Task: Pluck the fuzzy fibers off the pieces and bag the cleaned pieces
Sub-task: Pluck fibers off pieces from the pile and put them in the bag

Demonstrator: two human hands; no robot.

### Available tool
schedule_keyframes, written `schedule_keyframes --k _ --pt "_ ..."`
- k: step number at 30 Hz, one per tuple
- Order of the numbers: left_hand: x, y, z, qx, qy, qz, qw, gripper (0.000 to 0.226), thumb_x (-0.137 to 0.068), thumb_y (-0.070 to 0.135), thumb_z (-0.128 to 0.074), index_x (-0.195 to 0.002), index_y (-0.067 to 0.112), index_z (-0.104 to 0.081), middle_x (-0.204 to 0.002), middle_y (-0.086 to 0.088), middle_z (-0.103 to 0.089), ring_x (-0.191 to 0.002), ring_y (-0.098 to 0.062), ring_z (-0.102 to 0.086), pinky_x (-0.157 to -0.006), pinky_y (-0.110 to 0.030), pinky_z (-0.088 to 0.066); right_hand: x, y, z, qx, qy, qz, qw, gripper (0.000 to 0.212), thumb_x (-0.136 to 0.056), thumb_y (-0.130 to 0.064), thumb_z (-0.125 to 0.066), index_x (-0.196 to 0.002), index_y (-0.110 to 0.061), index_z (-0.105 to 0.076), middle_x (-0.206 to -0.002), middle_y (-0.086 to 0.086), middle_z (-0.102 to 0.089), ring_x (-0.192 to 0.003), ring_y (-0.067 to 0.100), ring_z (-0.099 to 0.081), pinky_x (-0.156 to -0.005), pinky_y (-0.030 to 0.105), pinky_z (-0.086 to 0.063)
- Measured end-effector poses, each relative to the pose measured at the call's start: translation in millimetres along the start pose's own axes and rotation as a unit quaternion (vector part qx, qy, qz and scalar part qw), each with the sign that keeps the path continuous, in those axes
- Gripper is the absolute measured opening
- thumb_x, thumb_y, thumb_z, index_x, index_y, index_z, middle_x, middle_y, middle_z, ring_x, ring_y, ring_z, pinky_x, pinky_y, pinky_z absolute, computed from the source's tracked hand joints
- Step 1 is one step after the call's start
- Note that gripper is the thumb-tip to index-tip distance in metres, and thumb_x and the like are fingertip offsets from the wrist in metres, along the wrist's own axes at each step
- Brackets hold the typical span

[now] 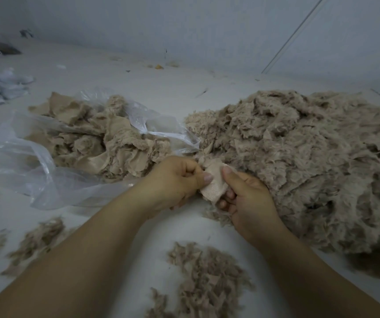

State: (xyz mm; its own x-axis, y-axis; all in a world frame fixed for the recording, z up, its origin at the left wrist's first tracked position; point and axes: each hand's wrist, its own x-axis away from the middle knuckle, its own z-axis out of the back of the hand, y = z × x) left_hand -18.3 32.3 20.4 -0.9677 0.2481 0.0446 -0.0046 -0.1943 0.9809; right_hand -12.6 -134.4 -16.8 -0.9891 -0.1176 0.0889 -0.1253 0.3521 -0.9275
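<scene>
**Plucking in progress — well short of done**

Left hand (180,180) and right hand (245,193) both pinch one small piece (214,183). Clear bag (35,157) at left holds a modest batch of cleaned pieces; the unprocessed heap (299,161) at right is larger. Plucked fluff (207,278) lies near — pale work surface (138,88), plain wall (184,24) behind.

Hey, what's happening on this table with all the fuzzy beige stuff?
A person is cleaning fuzzy fabric pieces by hand. The left hand and right hand both pinch one small beige piece between them. A big heap of uncleaned pieces lies to the right, a clear plastic bag holding pieces sits to the left, and plucked fluff is scattered in front.
</scene>
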Motion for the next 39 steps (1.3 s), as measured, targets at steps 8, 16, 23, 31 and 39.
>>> schedule_keyframes --k 8,16,23,31,39 --pt "0 0 13 0.088 0.021 -0.012 0.996 0.04 -0.082 0.037 -0.064 -0.059 0.005 -0.059 -0.036 -0.007 -0.035 -0.025 -0.015 -0.025 -0.036 -0.017 -0.019 -3 3 2 0.007 -0.02 0.006 1.0 0.03 -0.1 -0.029 -0.054 -0.099 0.0 -0.062 -0.052 -0.006 -0.038 -0.045 0.005 -0.034 -0.043 0.02 -0.036" --pt "7 -1 32 0.028 -0.191 -0.012 0.981 0.023 -0.082 0.017 -0.073 -0.064 0.003 -0.066 -0.035 -0.006 -0.043 -0.025 -0.014 -0.035 -0.037 -0.016 -0.03 -2 0 1 -0.007 0.029 0.003 1.0 0.035 -0.102 -0.025 -0.051 -0.07 -0.012 -0.046 -0.049 -0.002 -0.037 -0.043 0.012 -0.037 -0.041 0.023 -0.037" --pt "9 5 19 -0.049 -0.174 0.027 0.983 0.031 -0.075 0.025 -0.082 -0.086 0.006 -0.059 -0.058 -0.009 -0.057 -0.038 -0.016 -0.047 -0.037 -0.02 -0.033 4 1 1 0.063 -0.023 0.046 0.997 0.073 -0.079 -0.05 -0.066 -0.089 0.02 -0.05 -0.075 0.025 -0.049 -0.067 0.032 -0.043 -0.063 0.041 -0.039" --pt "1 6 1 0.044 0.129 -0.007 0.991 0.028 -0.088 0.009 -0.069 -0.063 0.01 -0.059 -0.041 -0.004 -0.046 -0.03 -0.014 -0.035 -0.034 -0.018 -0.03 0 3 3 0.067 -0.033 0.056 0.996 0.05 -0.074 -0.05 -0.069 -0.064 -0.002 -0.063 -0.051 0.015 -0.042 -0.048 0.016 -0.04 -0.049 0.029 -0.041" --pt "-2 -6 55 -0.434 0.445 -0.03 0.783 0.011 -0.083 0.007 -0.059 -0.082 0.015 -0.066 -0.067 -0.004 -0.061 -0.06 -0.025 -0.055 -0.054 -0.028 -0.037 -3 4 3 0.055 -0.008 0.031 0.998 0.034 -0.077 -0.045 -0.067 -0.055 -0.019 -0.066 -0.048 -0.001 -0.03 -0.044 0.009 -0.032 -0.044 0.02 -0.042"
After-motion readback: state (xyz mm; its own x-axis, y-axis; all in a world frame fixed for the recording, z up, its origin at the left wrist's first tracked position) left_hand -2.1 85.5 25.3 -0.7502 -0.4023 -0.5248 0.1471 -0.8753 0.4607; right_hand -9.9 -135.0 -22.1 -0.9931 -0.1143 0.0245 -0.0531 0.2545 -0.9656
